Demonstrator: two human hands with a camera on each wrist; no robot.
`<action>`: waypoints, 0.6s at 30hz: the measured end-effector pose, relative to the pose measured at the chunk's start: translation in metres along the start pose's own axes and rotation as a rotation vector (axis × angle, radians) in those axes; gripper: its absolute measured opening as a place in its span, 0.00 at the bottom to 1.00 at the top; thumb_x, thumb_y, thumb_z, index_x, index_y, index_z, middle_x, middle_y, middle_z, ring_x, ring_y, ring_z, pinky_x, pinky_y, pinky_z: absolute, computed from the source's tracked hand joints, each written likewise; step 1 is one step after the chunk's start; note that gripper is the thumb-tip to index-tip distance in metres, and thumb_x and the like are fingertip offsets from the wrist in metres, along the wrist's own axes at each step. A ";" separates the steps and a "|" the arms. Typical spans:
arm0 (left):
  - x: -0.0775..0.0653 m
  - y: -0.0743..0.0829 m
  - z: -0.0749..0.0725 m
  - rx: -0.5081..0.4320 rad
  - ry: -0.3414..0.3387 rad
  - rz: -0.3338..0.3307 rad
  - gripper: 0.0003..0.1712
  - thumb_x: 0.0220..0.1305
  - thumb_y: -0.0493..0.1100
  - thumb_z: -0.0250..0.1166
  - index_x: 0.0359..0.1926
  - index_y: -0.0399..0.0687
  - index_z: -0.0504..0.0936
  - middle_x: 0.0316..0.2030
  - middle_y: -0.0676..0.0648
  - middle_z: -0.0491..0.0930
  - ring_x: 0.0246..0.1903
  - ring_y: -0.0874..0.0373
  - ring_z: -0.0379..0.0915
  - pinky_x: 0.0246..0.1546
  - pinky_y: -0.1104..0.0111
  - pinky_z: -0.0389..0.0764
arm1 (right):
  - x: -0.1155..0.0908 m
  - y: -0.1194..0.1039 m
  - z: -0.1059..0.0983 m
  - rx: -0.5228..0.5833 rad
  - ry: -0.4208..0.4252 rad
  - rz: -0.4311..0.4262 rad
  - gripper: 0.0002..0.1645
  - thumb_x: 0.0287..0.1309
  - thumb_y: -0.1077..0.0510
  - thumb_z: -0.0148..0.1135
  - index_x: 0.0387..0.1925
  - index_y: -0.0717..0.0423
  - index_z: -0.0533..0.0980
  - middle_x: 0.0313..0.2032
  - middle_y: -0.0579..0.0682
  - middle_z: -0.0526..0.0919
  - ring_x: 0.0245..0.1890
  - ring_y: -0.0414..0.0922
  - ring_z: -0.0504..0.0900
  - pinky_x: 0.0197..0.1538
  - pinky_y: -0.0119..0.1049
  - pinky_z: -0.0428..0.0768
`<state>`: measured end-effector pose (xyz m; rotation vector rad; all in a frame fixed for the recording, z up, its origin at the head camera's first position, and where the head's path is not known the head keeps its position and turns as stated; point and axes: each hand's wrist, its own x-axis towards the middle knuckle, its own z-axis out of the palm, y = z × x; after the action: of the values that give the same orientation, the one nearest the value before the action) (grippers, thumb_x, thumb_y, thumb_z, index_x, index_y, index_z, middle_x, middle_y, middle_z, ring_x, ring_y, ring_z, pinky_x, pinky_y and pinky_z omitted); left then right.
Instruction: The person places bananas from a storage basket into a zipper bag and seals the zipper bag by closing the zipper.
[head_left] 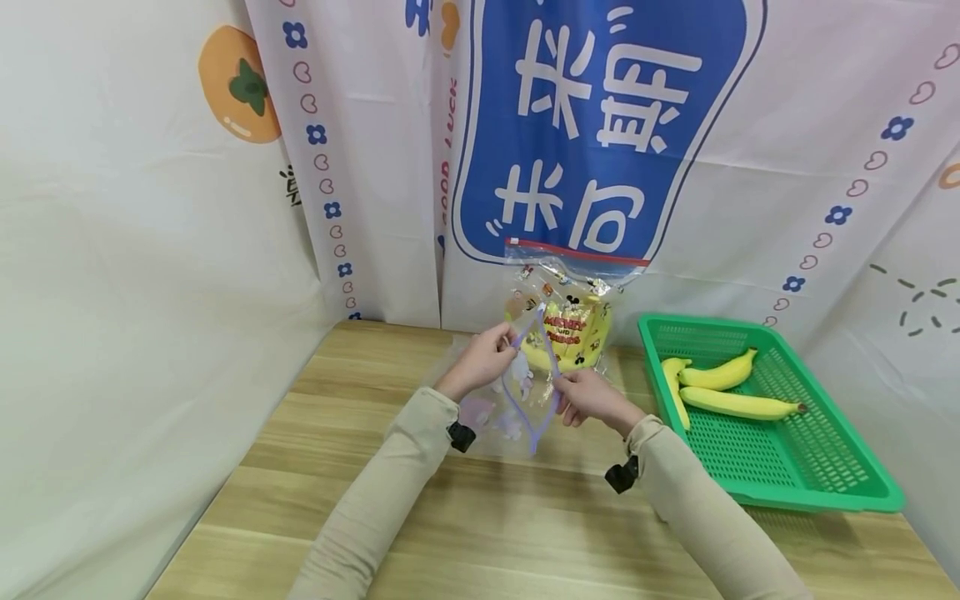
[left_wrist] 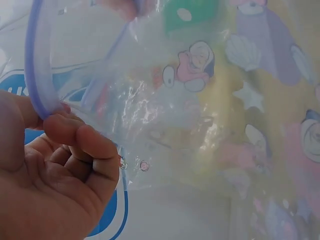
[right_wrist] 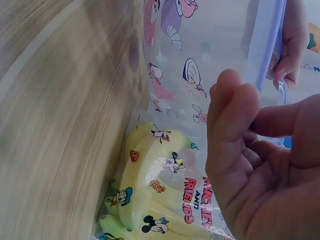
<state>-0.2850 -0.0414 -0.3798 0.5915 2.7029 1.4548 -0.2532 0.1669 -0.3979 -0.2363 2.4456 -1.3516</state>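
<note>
A clear zip bag (head_left: 480, 421) with pastel shell and star prints has its purple-edged mouth spread wide. My left hand (head_left: 483, 360) pinches one side of that mouth between thumb and fingers; the left wrist view shows the purple rim (left_wrist: 35, 65) running into the grip. Across the opening, my right hand (head_left: 592, 394) pinches the opposite side, its fingers curled over the edge in the right wrist view. Just behind stands a second clear zip bag (head_left: 517, 271) with a red zipper and "MICKEY AND FRIENDS" lettering. Yellow bananas (right_wrist: 140, 185) fill its lower part.
A green plastic basket (head_left: 780, 467) sits on the right of the wooden table (head_left: 315, 467), beside my right forearm. Several bananas (head_left: 738, 403) lie in it. A white printed curtain (head_left: 390, 208) with a blue panel hangs behind the table.
</note>
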 end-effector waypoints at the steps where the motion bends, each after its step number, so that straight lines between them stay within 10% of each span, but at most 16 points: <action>1: -0.001 0.000 0.001 -0.011 0.000 0.001 0.04 0.64 0.38 0.53 0.38 0.44 0.74 0.21 0.50 0.70 0.16 0.62 0.61 0.14 0.74 0.62 | 0.000 0.000 0.000 0.001 0.006 -0.003 0.20 0.70 0.57 0.44 0.29 0.65 0.76 0.24 0.60 0.80 0.16 0.44 0.78 0.22 0.37 0.80; 18: -0.011 -0.005 -0.008 -0.074 0.062 -0.003 0.03 0.65 0.37 0.59 0.38 0.42 0.73 0.19 0.51 0.70 0.15 0.63 0.61 0.14 0.75 0.62 | 0.003 0.003 -0.007 -0.019 0.095 -0.034 0.16 0.70 0.62 0.41 0.40 0.69 0.74 0.24 0.55 0.79 0.18 0.44 0.78 0.23 0.35 0.77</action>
<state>-0.2775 -0.0544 -0.3810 0.5478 2.6794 1.5909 -0.2587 0.1732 -0.3973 -0.2237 2.5445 -1.3838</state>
